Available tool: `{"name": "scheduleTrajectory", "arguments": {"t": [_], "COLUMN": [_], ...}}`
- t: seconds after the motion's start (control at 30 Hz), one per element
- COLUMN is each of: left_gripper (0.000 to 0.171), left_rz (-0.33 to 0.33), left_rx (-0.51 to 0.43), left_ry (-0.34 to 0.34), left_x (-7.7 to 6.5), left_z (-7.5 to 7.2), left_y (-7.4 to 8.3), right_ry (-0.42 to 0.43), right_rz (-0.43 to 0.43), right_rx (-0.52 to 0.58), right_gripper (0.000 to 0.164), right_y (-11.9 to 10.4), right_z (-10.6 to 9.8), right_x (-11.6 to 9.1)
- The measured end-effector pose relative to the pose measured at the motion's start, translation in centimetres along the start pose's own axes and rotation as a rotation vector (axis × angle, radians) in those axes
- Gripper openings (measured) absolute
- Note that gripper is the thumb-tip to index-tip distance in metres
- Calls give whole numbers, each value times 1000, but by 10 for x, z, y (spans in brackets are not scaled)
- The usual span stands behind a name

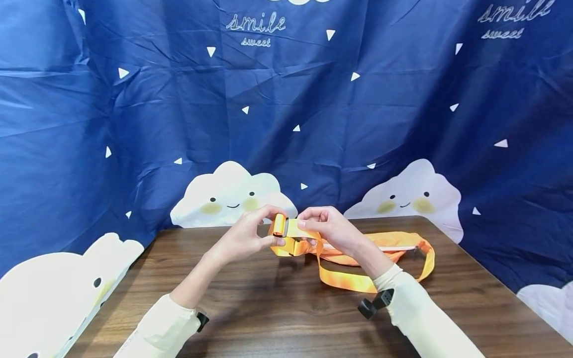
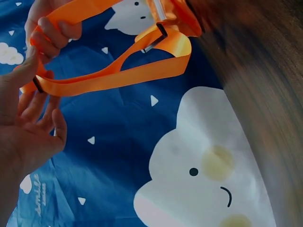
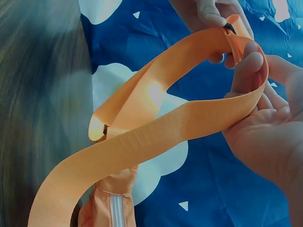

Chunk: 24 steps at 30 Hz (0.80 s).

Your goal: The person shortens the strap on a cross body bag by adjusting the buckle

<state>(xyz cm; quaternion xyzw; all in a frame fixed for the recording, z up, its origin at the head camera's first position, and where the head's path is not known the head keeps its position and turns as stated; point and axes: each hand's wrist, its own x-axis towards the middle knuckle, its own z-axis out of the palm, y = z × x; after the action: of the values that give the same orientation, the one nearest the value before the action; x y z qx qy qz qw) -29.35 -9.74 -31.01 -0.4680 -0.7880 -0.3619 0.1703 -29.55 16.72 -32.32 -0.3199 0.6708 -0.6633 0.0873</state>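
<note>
An orange pouch bag (image 1: 394,241) with a pale zipper lies on the table, and its orange webbing strap (image 1: 346,281) loops up to both hands. My left hand (image 1: 246,236) pinches the strap at a dark slider buckle (image 1: 286,227) between thumb and fingers. Just to the right, my right hand (image 1: 333,229) pinches the strap a short way from the buckle. In the right wrist view, the webbing (image 3: 184,116) curves round the fingers of the right hand (image 3: 265,127). A second dark ring (image 2: 158,38) joins the strap to the bag's end in the left wrist view.
The bag rests on a brown wood-grain table (image 1: 268,308). Behind it hangs a dark blue cloth (image 1: 268,139) printed with clouds and small white triangles. Both forearms reach in over the table's front, each with a dark strapped device (image 1: 376,303) at the wrist.
</note>
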Motion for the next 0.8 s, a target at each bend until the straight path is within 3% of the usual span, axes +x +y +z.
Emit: {"name": "scheduleTrajectory", "arguments": {"t": [0.3, 0.6, 0.8], "left_gripper": [52, 53, 55], "left_rz": [14, 52, 19], "left_rx": [-1, -27, -19], "left_ry": [15, 16, 41], "left_x": [0, 0, 0], "left_z": [-1, 2, 2], "left_y": [0, -1, -1], "right_ry": [23, 46, 82], "right_rz": [-3, -3, -43], "right_rx": [-92, -65, -65], "right_gripper": [29, 21, 28], "right_y": [-5, 1, 4], "right_z": [5, 12, 18], "right_x": [3, 3, 3]}}
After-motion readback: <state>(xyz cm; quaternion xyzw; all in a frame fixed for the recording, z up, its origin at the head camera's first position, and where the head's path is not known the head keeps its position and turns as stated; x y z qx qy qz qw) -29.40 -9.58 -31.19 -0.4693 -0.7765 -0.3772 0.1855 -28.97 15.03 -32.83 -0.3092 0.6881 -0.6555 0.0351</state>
